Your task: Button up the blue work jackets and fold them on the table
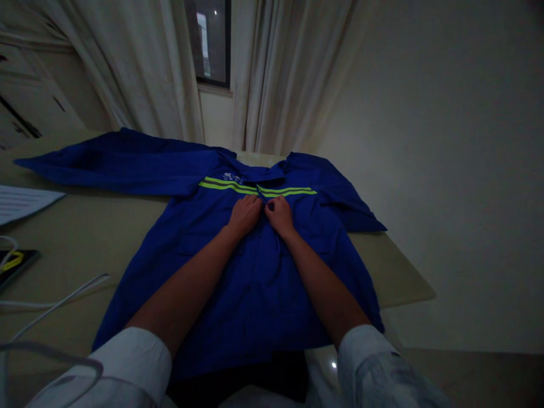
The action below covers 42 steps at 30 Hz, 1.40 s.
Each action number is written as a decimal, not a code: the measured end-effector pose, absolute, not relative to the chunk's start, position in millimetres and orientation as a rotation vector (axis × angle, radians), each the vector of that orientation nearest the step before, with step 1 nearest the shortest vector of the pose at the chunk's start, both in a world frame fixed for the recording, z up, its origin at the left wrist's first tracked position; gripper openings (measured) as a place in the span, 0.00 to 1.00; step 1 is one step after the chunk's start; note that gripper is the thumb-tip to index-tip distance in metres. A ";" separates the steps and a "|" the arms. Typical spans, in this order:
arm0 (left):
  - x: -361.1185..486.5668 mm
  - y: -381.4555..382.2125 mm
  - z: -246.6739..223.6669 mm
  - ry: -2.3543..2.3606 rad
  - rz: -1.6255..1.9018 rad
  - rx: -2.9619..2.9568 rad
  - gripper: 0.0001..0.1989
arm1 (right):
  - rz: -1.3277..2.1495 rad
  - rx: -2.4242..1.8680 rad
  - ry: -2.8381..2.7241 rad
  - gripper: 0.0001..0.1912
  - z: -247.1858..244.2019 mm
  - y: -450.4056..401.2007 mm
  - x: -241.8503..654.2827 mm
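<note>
A blue work jacket [221,272] with yellow-green stripes across the chest lies spread on the table, its collar toward the far edge. My left hand [246,212] and my right hand [279,214] meet at its front opening, just below the stripes. Both have their fingers closed on the edges of the jacket's front, and the cloth there is lifted a little. Whether a button or another fastener sits between the fingertips is too small to make out. One sleeve stretches out to the left, the other slopes down over the right side of the table.
The table [408,277] ends at a corner on the right, near a pale wall. On the left lie a printed sheet [25,203], a dark flat object [17,266] with a yellow mark, and white cables [63,297]. Curtains [144,68] and a window [210,42] stand behind.
</note>
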<state>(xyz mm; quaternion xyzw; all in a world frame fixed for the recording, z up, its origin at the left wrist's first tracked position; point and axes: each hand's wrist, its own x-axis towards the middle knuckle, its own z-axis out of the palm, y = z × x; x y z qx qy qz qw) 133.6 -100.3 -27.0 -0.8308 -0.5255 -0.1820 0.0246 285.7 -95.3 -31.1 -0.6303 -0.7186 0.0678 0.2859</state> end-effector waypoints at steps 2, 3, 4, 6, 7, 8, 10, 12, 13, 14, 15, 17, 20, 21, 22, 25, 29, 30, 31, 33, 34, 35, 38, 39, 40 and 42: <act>133.5 -102.3 -25.8 -1.567 -0.566 -2.559 0.15 | 0.156 -1.693 -1.912 0.09 -32.5 -95.2 285.4; 133.3 -103.0 -25.5 -1.542 -0.567 -2.556 0.14 | 0.145 -1.693 -1.907 0.09 -33.2 -95.0 285.5; 133.2 -103.6 -25.4 -1.522 -0.567 -2.555 0.14 | 0.136 -1.690 -1.903 0.08 -33.7 -94.7 285.8; 133.0 -103.9 -25.9 -1.508 -0.559 -2.551 0.13 | 0.146 -1.669 -1.904 0.08 -34.2 -93.8 286.7; 132.9 -103.7 -26.4 -1.514 -0.551 -2.548 0.13 | 0.169 -1.652 -1.908 0.08 -34.2 -93.3 287.2; 132.9 -103.3 -27.0 -1.528 -0.544 -2.546 0.13 | 0.197 -1.633 -1.910 0.07 -34.0 -92.7 287.7; 133.0 -102.2 -28.0 -1.572 -0.545 -2.546 0.12 | 0.254 -1.593 -1.906 0.08 -33.8 -91.7 288.7; 133.1 -100.8 -28.1 -1.618 -0.577 -2.561 0.12 | 0.293 -1.567 -1.889 0.08 -33.9 -90.9 289.3; 133.1 -100.0 -27.7 -1.642 -0.606 -2.571 0.12 | 0.308 -1.563 -1.879 0.09 -34.2 -90.6 289.5; 132.9 -99.3 -27.1 -1.671 -0.640 -2.581 0.12 | 0.319 -1.563 -1.869 0.09 -34.6 -90.5 289.6; 132.7 -98.5 -26.3 -1.699 -0.676 -2.593 0.12 | 0.328 -1.566 -1.861 0.09 -35.0 -90.4 289.7; 131.7 -96.9 -24.9 -1.741 -0.740 -2.634 0.12 | 0.329 -1.579 -1.845 0.09 -35.8 -90.6 289.8; 129.6 -94.5 -24.9 -1.732 -0.801 -2.720 0.12 | 0.314 -1.596 -1.834 0.08 -36.3 -91.1 290.3; 128.9 -93.9 -25.5 -1.721 -0.811 -2.738 0.13 | 0.313 -1.599 -1.833 0.08 -36.3 -91.2 290.4; 128.3 -93.3 -26.3 -1.712 -0.818 -2.747 0.13 | 0.312 -1.601 -1.832 0.08 -36.2 -91.4 290.5; 127.2 -93.0 -28.4 -1.694 -0.842 -2.741 0.12 | 0.321 -1.589 -1.836 0.09 -35.6 -91.8 290.6; 127.6 -95.3 -28.2 -1.693 -0.853 -2.721 0.12 | 0.334 -1.541 -1.876 0.10 -35.4 -91.4 290.4; 127.9 -96.1 -27.8 -1.699 -0.851 -2.711 0.12 | 0.333 -1.534 -1.883 0.10 -35.6 -91.1 290.4; 128.1 -96.8 -27.3 -1.710 -0.849 -2.698 0.12 | 0.328 -1.529 -1.885 0.10 -35.9 -90.6 290.6; 128.6 -98.1 -26.2 -1.740 -0.837 -2.670 0.12 | 0.317 -1.517 -1.885 0.09 -37.0 -89.5 291.1; 128.7 -98.6 -25.8 -1.756 -0.826 -2.659 0.12 | 0.314 -1.505 -1.885 0.09 -37.8 -88.9 291.3; 128.8 -99.0 -25.4 -1.773 -0.815 -2.646 0.12 | 0.314 -1.492 -1.883 0.09 -38.7 -88.2 291.6; 129.0 -99.9 -24.4 -1.827 -0.791 -2.608 0.12 | 0.331 -1.451 -1.869 0.08 -41.8 -86.2 292.1; 129.0 -100.1 -24.1 -1.848 -0.788 -2.597 0.12 | 0.339 -1.445 -1.858 0.08 -42.7 -85.6 292.3; 129.0 -100.3 -23.8 -1.870 -0.792 -2.587 0.12 | 0.350 -1.441 -1.850 0.07 -43.4 -85.1 292.6; 129.1 -100.3 -23.2 -1.907 -0.808 -2.580 0.11 | 0.372 -1.427 -1.840 0.07 -44.2 -84.0 293.8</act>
